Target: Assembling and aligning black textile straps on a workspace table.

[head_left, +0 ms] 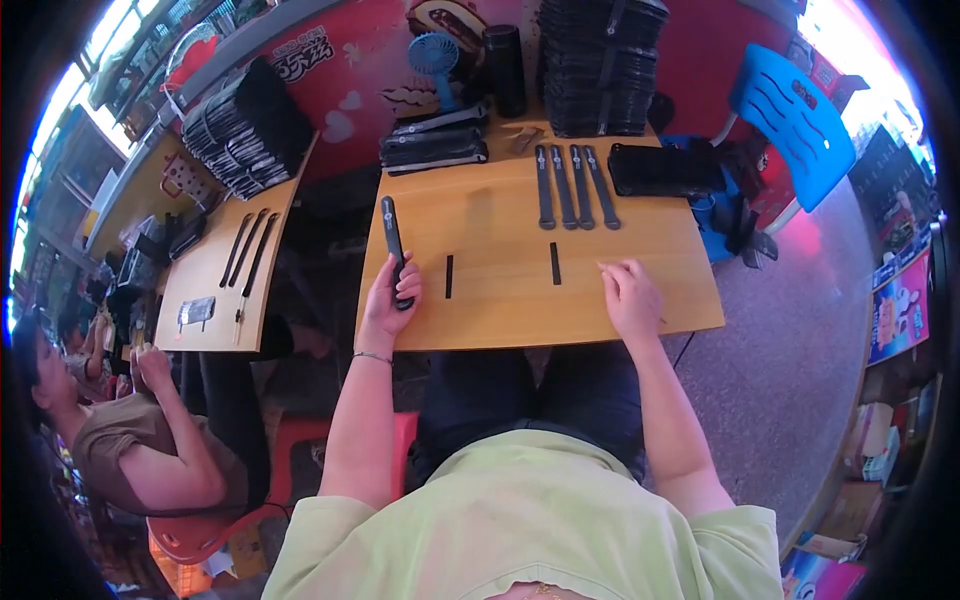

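Strap (391,228), black, one: left hand (388,291), grip closed round its lower end, above counter (500,320), apparently being readied; right hand (634,298), fingers curled, contents undiscernible, near short black strip (556,264), which the next move likely calls for lifting.

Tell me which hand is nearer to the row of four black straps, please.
The right hand. It is on the person's side of the row of straps, slightly to the right. The left hand, gripping another strap, is farther off, to the left.
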Available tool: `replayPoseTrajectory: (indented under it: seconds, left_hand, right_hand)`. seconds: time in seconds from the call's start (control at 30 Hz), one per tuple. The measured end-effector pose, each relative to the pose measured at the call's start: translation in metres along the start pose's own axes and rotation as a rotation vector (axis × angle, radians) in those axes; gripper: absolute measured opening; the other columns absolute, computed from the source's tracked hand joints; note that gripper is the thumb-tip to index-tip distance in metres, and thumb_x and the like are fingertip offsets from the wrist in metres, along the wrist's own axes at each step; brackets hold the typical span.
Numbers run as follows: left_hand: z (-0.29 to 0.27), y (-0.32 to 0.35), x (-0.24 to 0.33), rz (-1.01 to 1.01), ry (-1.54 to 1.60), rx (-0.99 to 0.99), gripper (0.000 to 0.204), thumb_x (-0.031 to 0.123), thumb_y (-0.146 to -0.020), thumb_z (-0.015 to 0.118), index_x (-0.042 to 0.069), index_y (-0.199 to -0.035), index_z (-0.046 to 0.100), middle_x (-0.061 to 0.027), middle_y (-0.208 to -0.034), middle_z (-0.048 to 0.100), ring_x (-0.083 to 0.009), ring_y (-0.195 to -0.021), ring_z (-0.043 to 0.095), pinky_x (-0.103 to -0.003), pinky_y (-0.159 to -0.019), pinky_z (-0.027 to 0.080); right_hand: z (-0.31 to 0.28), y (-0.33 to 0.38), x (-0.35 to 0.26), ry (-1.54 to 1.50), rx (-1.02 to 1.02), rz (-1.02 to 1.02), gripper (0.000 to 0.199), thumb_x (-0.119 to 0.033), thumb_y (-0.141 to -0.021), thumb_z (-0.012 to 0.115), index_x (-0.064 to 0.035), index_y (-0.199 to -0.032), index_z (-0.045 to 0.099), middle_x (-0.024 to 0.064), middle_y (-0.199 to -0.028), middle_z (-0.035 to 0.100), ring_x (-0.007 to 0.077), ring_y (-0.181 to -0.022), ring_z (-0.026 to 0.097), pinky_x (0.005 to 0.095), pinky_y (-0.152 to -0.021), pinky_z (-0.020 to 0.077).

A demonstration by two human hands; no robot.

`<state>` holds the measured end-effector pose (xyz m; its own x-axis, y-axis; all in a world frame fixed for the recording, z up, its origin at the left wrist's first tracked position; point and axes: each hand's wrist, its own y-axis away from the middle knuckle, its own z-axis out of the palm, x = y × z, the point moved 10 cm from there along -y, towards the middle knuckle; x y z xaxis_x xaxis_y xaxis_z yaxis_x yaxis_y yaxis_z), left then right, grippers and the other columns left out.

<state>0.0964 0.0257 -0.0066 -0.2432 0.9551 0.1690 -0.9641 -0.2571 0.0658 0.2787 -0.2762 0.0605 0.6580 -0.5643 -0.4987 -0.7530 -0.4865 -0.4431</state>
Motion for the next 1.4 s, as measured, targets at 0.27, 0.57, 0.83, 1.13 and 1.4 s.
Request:
replayPoseTrajectory:
  seconds: [0.27,0.57,0.83,1.13,1.4]
  left_hand:
    - [0.000,0.003,-0.003,0.010,-0.014,0.024,0.026,0.023,-0.098,0.045,-0.001,-0.107,0.049,-0.0007,-0.072,0.034,-0.0079,-0.057,0.037,-0.018,-0.047,0.034]
    - [0.002,0.001,-0.002,0.005,-0.011,0.012,0.025,0.025,-0.099,0.044,0.001,-0.108,0.047,-0.0007,-0.072,0.035,-0.0079,-0.057,0.037,-0.018,-0.047,0.035]
    - [0.000,0.000,0.000,-0.001,-0.026,0.010,0.025,0.025,-0.099,0.044,0.001,-0.108,0.047,-0.0007,-0.072,0.035,-0.0077,-0.057,0.037,-0.018,-0.047,0.034]
    - [-0.002,0.001,-0.004,0.004,-0.044,0.031,0.024,0.025,-0.098,0.045,0.002,-0.106,0.047,-0.0003,-0.071,0.035,-0.0075,-0.057,0.037,-0.018,-0.046,0.033]
    - [-0.006,-0.004,-0.003,-0.041,0.081,0.049,0.022,0.026,-0.098,0.045,0.004,-0.100,0.047,0.0028,-0.064,0.032,-0.0068,-0.051,0.033,-0.019,-0.041,0.028]
  right_hand:
    - [-0.002,0.001,0.002,-0.005,0.034,-0.036,0.015,-0.021,-0.087,0.058,-0.0156,-0.097,0.068,0.0042,-0.093,0.060,0.0251,-0.079,0.062,0.0362,-0.066,0.0496]
    - [-0.002,-0.001,-0.002,0.007,0.030,-0.033,0.014,-0.021,-0.087,0.058,-0.0144,-0.096,0.067,0.0042,-0.092,0.060,0.0251,-0.079,0.062,0.0366,-0.066,0.0489]
    - [0.000,-0.002,-0.002,0.006,0.017,-0.037,0.015,-0.021,-0.088,0.058,-0.0145,-0.097,0.068,0.0046,-0.093,0.059,0.0245,-0.079,0.062,0.0363,-0.066,0.0489]
    - [0.001,0.000,0.000,-0.030,-0.008,-0.023,0.015,-0.019,-0.087,0.059,-0.0128,-0.098,0.067,0.0058,-0.093,0.059,0.0256,-0.079,0.062,0.0367,-0.067,0.0487]
    - [0.015,-0.003,0.002,-0.079,-0.031,-0.105,0.016,-0.015,-0.089,0.057,-0.0074,-0.098,0.067,0.0109,-0.096,0.060,0.0275,-0.086,0.060,0.0360,-0.074,0.0482]
